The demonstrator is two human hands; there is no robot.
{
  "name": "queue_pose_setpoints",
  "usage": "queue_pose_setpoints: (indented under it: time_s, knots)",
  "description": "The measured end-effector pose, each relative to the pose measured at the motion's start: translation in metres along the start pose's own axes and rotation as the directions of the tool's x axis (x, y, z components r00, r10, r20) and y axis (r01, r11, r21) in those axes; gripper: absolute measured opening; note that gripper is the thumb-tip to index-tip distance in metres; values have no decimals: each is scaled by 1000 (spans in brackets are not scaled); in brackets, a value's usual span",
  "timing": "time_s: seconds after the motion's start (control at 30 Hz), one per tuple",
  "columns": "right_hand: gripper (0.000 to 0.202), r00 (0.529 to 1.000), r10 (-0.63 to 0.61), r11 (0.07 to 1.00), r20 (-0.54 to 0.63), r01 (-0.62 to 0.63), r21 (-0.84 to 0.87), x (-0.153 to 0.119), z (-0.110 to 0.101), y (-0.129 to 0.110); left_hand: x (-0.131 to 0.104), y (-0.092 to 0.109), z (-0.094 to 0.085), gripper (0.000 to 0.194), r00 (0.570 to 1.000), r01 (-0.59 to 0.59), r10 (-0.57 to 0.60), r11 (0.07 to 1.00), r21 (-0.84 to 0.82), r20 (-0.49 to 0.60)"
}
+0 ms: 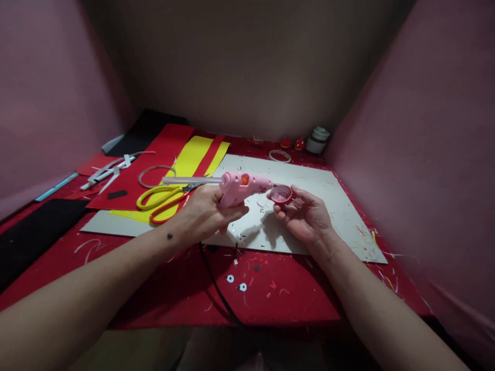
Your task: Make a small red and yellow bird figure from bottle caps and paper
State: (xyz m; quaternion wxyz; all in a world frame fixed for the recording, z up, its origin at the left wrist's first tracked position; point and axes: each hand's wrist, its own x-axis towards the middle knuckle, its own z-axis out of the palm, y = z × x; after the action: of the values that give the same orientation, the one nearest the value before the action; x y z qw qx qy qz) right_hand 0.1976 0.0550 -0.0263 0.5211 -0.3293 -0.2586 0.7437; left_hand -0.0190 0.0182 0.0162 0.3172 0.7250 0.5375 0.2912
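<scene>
A pink hot glue gun (236, 186) is gripped around its handle by my left hand (203, 212). From its back end sticks a long clear glue stick (191, 180), and its nozzle points right, at the rim of a small red ridged cup (281, 195); I cannot tell if they touch. My right hand (307, 214) pinches that cup between thumb and fingers, its hollow side turned towards me. Beneath both hands lies a white board (309, 188). Scissors (164, 201) with yellow and red handles rest left of my left hand.
Red (154, 149) and yellow corrugated sheets (193, 149) lie at left, near black sheets (145, 129). A grey-white jar (317, 139) and a small red figure (299, 143) stand at the back right. The gun's black cord (216, 288) hangs over the front edge. Paper scraps are scattered about.
</scene>
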Motion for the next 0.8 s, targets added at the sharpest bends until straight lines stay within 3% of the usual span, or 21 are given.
queue_pose_setpoints:
  time_s: [0.2, 0.57, 0.8]
  knots:
    - [20, 999, 35, 999, 8, -35, 38, 2, 0, -2, 2, -1, 1, 20, 999, 37, -33, 985, -169, 25]
    - [20, 999, 3, 999, 42, -4, 34, -1, 2, -2, 2, 7, 1, 21, 987, 144, -137, 986, -80, 90]
    - [21, 999, -14, 1000, 39, 15, -22, -2, 2, -1, 2, -1, 3, 25, 995, 62, -59, 997, -34, 80]
